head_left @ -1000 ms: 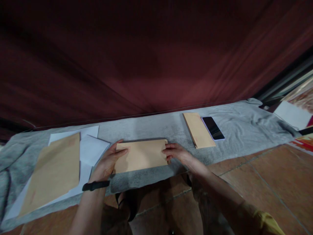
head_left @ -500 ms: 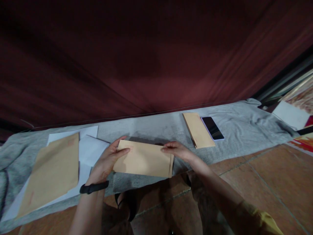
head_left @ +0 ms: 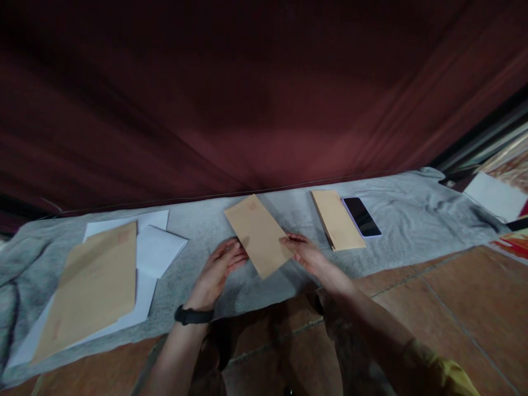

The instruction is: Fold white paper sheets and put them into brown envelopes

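Observation:
My right hand [head_left: 305, 254] pinches the right edge of a long brown envelope [head_left: 258, 234], which is lifted and turned so its length runs away from me over the grey cloth [head_left: 206, 231]. My left hand [head_left: 218, 269] is just left of the envelope's near end, fingers stretched out and loosely together, touching or nearly touching its edge; it holds nothing. A black band sits on my left wrist.
A stack of brown envelopes [head_left: 336, 219] lies to the right with a dark phone [head_left: 362, 216] beside it. On the left a large brown envelope [head_left: 93, 286] rests on white sheets [head_left: 154, 250]. A red curtain hangs behind; tiled floor [head_left: 454, 308] is in front.
The envelope lay flat crosswise under both hands; it was lifted, then swung round lengthwise toward the right. My left hand let go of it and moved right.

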A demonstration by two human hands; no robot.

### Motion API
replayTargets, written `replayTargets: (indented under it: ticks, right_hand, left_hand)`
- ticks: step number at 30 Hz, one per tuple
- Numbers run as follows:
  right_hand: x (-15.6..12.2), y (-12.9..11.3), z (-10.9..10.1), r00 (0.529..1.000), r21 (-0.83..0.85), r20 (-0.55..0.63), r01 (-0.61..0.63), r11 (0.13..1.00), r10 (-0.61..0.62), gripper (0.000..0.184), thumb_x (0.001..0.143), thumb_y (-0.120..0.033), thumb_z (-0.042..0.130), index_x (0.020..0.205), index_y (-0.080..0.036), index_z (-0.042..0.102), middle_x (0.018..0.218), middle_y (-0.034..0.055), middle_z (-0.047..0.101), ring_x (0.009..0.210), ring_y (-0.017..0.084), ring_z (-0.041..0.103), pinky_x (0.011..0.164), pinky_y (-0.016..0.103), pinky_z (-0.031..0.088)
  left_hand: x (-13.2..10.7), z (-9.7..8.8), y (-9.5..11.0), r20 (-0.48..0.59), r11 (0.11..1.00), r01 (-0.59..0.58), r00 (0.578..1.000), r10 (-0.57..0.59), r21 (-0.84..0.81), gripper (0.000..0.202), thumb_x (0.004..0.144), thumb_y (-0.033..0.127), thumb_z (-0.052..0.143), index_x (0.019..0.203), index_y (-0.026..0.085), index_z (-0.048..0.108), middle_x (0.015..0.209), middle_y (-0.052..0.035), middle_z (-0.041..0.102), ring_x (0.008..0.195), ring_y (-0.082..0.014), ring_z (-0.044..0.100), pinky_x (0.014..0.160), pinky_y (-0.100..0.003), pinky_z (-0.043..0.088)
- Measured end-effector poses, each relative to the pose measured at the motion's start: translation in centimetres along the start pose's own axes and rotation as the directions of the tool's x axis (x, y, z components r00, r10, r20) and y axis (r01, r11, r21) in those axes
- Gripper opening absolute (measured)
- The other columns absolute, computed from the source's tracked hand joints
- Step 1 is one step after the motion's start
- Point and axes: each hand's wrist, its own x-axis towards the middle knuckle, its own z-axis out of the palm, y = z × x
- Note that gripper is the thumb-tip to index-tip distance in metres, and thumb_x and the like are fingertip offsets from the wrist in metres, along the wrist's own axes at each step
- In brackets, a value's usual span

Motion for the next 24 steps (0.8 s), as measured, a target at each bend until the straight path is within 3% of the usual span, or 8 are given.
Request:
replayTargets:
  ticks: [5,8,11,13,15,19,22,24]
  right_hand:
    - [-0.1,0.7,0.6,1.000,-0.019,-0.023,0.012,1.000,-0.013,0.036,0.063,-0.041,0.083,0.087,-0.019,0.069,0.086,0.0029,0.074,0.077,0.019,0.068,0.067,0.028,0.052]
    - [0.2,1.0,0.3,0.988,-0.242,0.044,0.152,0.958,-0.146,0.027,0.071,-0.036,0.074,0.092,-0.020,0.071,0.084,0.0013,0.073,0.075,0.017,0.066,0.067,0.027,0.051]
    - [0.5,1.6,-0.4,0.969,-0.464,0.107,0.248,0.851,-0.224,0.035,0.077,-0.028,0.068,0.111,-0.021,0.068,0.076,-0.0007,0.070,0.068,0.016,0.064,0.062,0.027,0.049]
    - [0.2,1.9,-0.8,0.953,-0.565,0.160,0.301,0.768,-0.256,0.041,0.082,-0.024,0.063,0.124,-0.022,0.063,0.079,0.0005,0.071,0.070,0.018,0.066,0.063,0.028,0.051]
    - [-0.4,1.8,-1.0,0.920,-0.643,0.236,0.389,0.659,-0.313,0.041,0.087,-0.019,0.057,0.127,-0.022,0.062,0.095,0.0044,0.073,0.081,0.019,0.069,0.073,0.032,0.054]
    - [-2.0,0.4,-1.0,0.794,-0.708,0.439,0.594,0.382,-0.421,0.048,0.085,-0.006,0.053,0.129,-0.025,0.061,0.131,0.0091,0.062,0.117,0.022,0.062,0.100,0.039,0.050]
    - [-2.9,-0.4,-0.9,0.694,-0.682,0.605,0.704,0.196,-0.390,0.048,0.085,-0.012,0.064,0.131,-0.026,0.060,0.144,0.0086,0.053,0.132,0.024,0.049,0.111,0.043,0.042]
    - [-3.1,-0.6,-0.8,0.662,-0.675,0.671,0.732,0.096,-0.333,0.045,0.086,-0.017,0.069,0.129,-0.026,0.060,0.141,0.0086,0.055,0.132,0.025,0.049,0.111,0.044,0.041]
  left_hand:
    - [-1.1,2.5,-2.3,0.090,0.996,0.070,0.993,-0.074,0.049,0.064,0.064,0.030,0.087,0.120,0.021,0.058,0.104,-0.0070,0.075,0.083,-0.0205,0.074,0.068,-0.030,0.058]
    - [-1.2,2.4,-2.6,0.064,0.995,0.012,0.998,-0.019,0.098,0.068,0.063,0.029,0.084,0.124,0.022,0.055,0.097,-0.0047,0.076,0.082,-0.0203,0.073,0.065,-0.028,0.056]
    - [-1.0,2.1,-2.6,-0.012,0.986,-0.022,1.000,0.025,0.162,0.077,0.062,0.029,0.084,0.131,0.021,0.050,0.090,-0.0034,0.075,0.078,-0.0214,0.072,0.063,-0.029,0.055]
    - [-0.8,1.9,-2.6,-0.048,0.983,-0.023,0.998,0.032,0.181,0.086,0.060,0.030,0.084,0.136,0.021,0.044,0.087,-0.0025,0.074,0.074,-0.0217,0.071,0.061,-0.030,0.054]
    - [-0.7,1.8,-2.5,-0.044,0.984,-0.026,0.998,0.034,0.178,0.091,0.058,0.032,0.085,0.138,0.021,0.042,0.086,-0.0025,0.074,0.073,-0.0221,0.071,0.061,-0.030,0.054]
    - [-0.8,1.6,-2.1,-0.025,0.978,-0.042,0.999,0.048,0.204,0.092,0.058,0.035,0.085,0.139,0.020,0.044,0.085,-0.0025,0.074,0.072,-0.0211,0.070,0.057,-0.027,0.050]
    - [-0.9,1.4,-2.0,-0.036,0.972,-0.053,0.997,0.062,0.230,0.094,0.059,0.035,0.084,0.142,0.019,0.041,0.082,-0.0010,0.073,0.068,-0.0191,0.068,0.055,-0.025,0.048]
    - [-0.8,1.2,-2.1,-0.044,0.965,-0.069,0.996,0.083,0.253,0.094,0.060,0.035,0.083,0.143,0.019,0.040,0.078,0.0008,0.071,0.065,-0.0180,0.066,0.054,-0.025,0.048]
